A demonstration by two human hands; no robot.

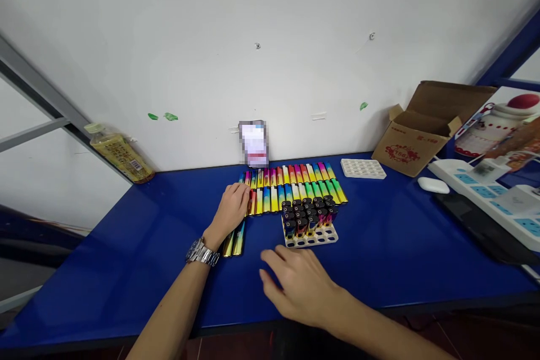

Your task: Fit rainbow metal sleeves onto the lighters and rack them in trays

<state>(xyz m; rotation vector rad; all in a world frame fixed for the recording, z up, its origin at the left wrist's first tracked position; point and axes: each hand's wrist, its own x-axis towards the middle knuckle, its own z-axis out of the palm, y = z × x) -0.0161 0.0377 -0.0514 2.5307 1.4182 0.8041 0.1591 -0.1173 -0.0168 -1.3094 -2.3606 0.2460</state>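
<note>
My left hand (231,208), with a metal watch on the wrist, reaches to the left end of the front row of lighters (274,198). Its fingers are bent and held together against that end, beside a red lighter (252,202); what they close on is hidden. Two gold-and-blue lighters (233,243) lie under and beside this hand. Nearer to me, my right hand (301,284) hovers with fingers apart and nothing in them. Just beyond it stands a white holed tray (312,241), with several dark-topped lighters (301,226) upright in it and holes showing along its near side.
A second row of lighters (291,174) lies behind the first. Against the wall leans a phone (253,146). Another white tray (363,169), a cardboard box (409,140), a white case (433,185) and a power strip (485,197) are at right; a bottle (122,154) is at left.
</note>
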